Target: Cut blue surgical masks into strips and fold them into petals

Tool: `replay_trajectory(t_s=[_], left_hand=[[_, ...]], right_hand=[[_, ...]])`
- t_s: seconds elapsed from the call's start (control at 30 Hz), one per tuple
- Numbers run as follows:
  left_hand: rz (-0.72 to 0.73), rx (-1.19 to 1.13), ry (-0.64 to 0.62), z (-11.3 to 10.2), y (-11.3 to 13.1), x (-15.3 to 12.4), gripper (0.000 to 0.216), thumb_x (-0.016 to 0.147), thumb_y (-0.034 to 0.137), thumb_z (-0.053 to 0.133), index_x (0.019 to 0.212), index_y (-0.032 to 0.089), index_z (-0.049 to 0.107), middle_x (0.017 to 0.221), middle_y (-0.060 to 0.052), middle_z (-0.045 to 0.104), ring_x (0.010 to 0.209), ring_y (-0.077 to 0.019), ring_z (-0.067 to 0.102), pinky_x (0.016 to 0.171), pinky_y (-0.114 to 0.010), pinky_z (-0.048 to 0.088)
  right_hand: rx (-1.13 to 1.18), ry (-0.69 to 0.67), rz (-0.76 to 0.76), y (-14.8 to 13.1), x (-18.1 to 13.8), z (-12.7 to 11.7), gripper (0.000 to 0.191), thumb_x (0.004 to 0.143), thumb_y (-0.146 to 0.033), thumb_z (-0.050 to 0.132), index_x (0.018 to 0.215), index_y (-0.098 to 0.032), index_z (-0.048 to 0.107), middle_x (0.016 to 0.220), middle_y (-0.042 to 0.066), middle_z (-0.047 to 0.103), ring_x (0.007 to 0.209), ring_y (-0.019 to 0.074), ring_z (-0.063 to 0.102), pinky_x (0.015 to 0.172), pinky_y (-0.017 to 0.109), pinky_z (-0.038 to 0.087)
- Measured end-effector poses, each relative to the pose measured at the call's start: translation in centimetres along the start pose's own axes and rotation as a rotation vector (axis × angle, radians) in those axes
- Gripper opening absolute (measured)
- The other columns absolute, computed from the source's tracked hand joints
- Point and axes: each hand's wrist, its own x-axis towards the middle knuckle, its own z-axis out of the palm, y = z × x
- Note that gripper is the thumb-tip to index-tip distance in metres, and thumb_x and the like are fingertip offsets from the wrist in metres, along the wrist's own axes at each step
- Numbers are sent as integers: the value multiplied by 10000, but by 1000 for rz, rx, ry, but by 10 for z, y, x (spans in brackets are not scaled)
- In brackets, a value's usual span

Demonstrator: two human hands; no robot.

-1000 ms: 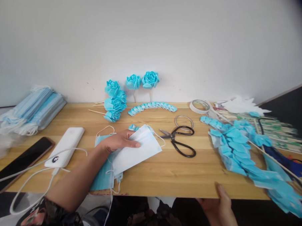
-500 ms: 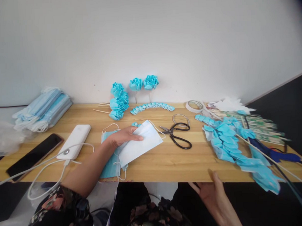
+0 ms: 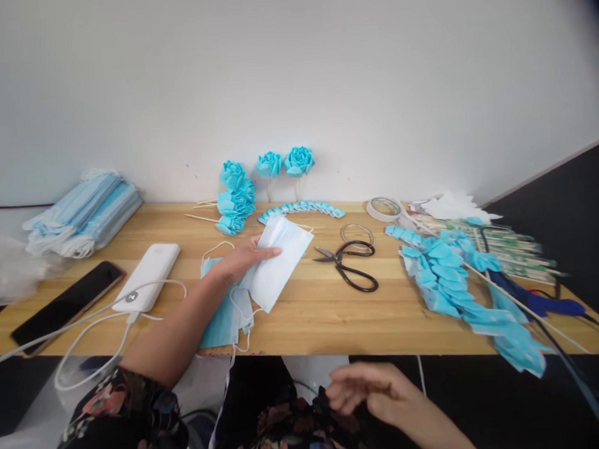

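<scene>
My left hand (image 3: 246, 256) pinches a face mask (image 3: 284, 261), its pale side up, between thumb and fingers above the table. Under and beside that forearm lie more blue face masks (image 3: 219, 327) with white ear loops. My right hand (image 3: 369, 390) hangs in front of the table's edge, fingers loosely bent and apart, holding nothing. Black-handled scissors (image 3: 348, 265) rest with blades parted to the right of the held mask, touching a clear ring (image 3: 357, 235). Behind the mask curves a strip of folded blue petals (image 3: 303, 210).
Blue fabric roses on sticks (image 3: 236, 197) lie and stand by the wall. Stacked masks (image 3: 88, 210), a phone (image 3: 67, 307) and a corded white power bank (image 3: 150, 277) are left. At right are a tape roll (image 3: 384, 209), folded blue strips (image 3: 445, 278) and a blue-handled tool (image 3: 556, 306).
My left hand has moved the mask slightly away from me and left, turning it steeper. My right hand has left the table's edge and come left and lower.
</scene>
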Motion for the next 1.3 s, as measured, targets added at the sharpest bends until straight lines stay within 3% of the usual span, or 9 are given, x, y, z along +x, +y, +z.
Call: replay_trajectory(t_s=[0.2,0.33,0.43,0.63,0.77,0.9,1.07,1.2,1.3], left_hand=[[81,-14,86,-1,-1,2,596,593,441,855,1066,138,656,951,-78,722,742,-185,637,651,-275,480],[89,-49,106,0,1,2,611,578,443,859,1069,130,672,963,-92,729,790,-214,655,693,-301,499],[65,-100,114,0,2,3,600,565,428,867,1047,128,672,936,-86,731,760,-204,652,674,-297,500],[116,-234,166,-2,0,6,521,546,339,871,981,127,677,875,-65,731,691,-172,641,644,-277,515],[146,-331,243,-2,2,8,473,534,277,853,949,137,674,789,-37,719,629,-160,628,599,-268,519],[138,-369,314,-3,6,9,391,523,224,832,860,129,659,685,-16,685,566,-142,599,543,-246,504],[153,-436,343,-8,6,12,370,531,205,815,847,123,639,644,1,652,536,-119,578,513,-223,491],[155,-490,363,-14,5,14,346,535,204,797,814,124,609,625,5,632,502,-98,554,477,-202,466],[136,-481,357,-14,3,16,339,543,206,798,814,133,607,613,11,628,488,-98,552,458,-199,452]], right_hand=[[-579,206,-182,-76,66,-6,371,893,-432,582,1179,-217,681,1054,94,753,980,226,704,893,387,546],[-1017,442,-374,-95,100,-25,284,927,-361,525,1103,-219,697,1073,77,746,971,230,700,869,375,542],[-1361,549,-469,-99,107,-52,298,948,-321,480,1138,-199,676,1113,103,722,1013,260,676,887,406,526],[-1638,437,-421,-88,95,-99,306,923,-255,499,1191,-197,636,1256,125,647,1170,300,601,984,481,488],[-1670,357,-441,-81,96,-110,365,905,-234,526,1262,-209,595,1346,134,584,1258,302,538,1029,482,466],[-1659,318,-419,-85,104,-114,430,863,-198,550,1292,-209,569,1307,130,607,1205,301,566,1003,469,477],[-1541,443,-360,-95,104,-114,473,781,-207,609,1253,-212,583,1201,130,647,1094,324,613,921,461,494],[-1025,551,-407,-108,104,-109,580,768,-279,657,1327,-246,505,1124,95,642,1038,269,624,880,408,501],[-541,368,-419,-116,116,-97,503,794,-394,673,1252,-238,535,983,58,630,796,177,616,668,298,500]])
